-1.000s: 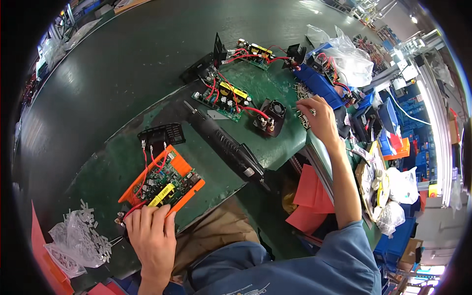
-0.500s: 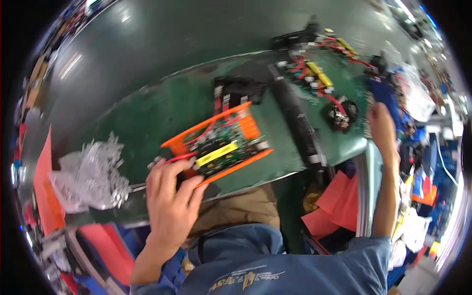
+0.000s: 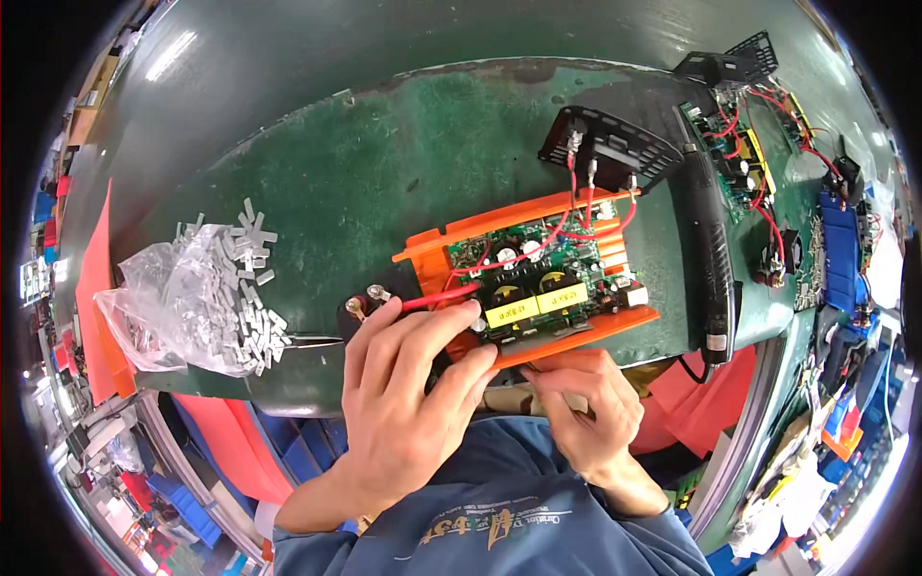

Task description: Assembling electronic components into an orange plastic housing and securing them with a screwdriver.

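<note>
An orange metal housing [image 3: 437, 235] lies on the green bench, with a green circuit board [image 3: 471, 252] inside that carries yellow-wrapped parts [image 3: 533, 305]. My left hand [image 3: 408, 408] grips the housing's near left corner between thumb and fingers, by the thick red wire [image 3: 437, 299]. Against the near orange wall, my right hand [image 3: 595, 413] is closed in a pinch; what its fingertips hold, if anything, is hidden. A black slotted end panel [image 3: 615, 144] stands behind the housing, joined by red wires. Another dark end piece with metal terminals [image 3: 355, 305] sits past my left fingers.
To the left lies a plastic bag [image 3: 168, 317] spilling small grey pieces [image 3: 250, 322], with tweezers [image 3: 317, 342] beside it. A black power driver [image 3: 709, 259] lies right of the housing. Further right are more wired boards [image 3: 735, 158], many small metal parts [image 3: 814, 254] and a blue bin [image 3: 840, 245].
My right hand has come back from the small parts by the blue bin to the housing's near edge. My left hand stays at the housing's left end.
</note>
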Motion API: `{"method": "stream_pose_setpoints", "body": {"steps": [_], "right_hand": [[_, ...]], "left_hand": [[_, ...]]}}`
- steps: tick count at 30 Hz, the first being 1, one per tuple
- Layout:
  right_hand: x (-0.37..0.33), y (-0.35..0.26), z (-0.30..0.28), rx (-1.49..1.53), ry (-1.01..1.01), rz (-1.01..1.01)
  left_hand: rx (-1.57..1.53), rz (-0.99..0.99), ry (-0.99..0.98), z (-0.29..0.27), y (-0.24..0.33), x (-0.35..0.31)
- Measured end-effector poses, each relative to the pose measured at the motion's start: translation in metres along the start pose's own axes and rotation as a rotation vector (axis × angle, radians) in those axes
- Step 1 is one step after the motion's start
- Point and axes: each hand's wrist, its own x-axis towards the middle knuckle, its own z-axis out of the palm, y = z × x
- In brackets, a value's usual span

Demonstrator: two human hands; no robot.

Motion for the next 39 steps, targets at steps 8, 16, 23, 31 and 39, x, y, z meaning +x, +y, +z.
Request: {"method": "stream_pose_setpoints", "body": {"steps": [8, 16, 23, 31, 39], "right_hand": [[0.008, 0.006, 0.010, -0.023, 0.057, -0.033], [0.003, -0.001, 0.010, 0.007, 0.080, 0.089], [0.003, -0.003, 0.010, 0.005, 0.074, 0.116], [0.002, -0.001, 0.010, -0.173, 0.118, 0.033], [0.036, -0.009, -0.024, -0.605, -0.116, -0.263]], "left_hand": [[-0.008, -0.026, -0.020, 0.001, -0.002, -0.003], [-0.001, -0.052, -0.099, -0.007, 0.006, 0.003], [0.003, -0.023, -0.070, -0.003, 0.004, 0.003], [0.008, 0.013, -0.053, -0.002, 0.004, 0.003], [0.004, -0.033, -0.023, 0.000, 0.014, 0.013]]}}
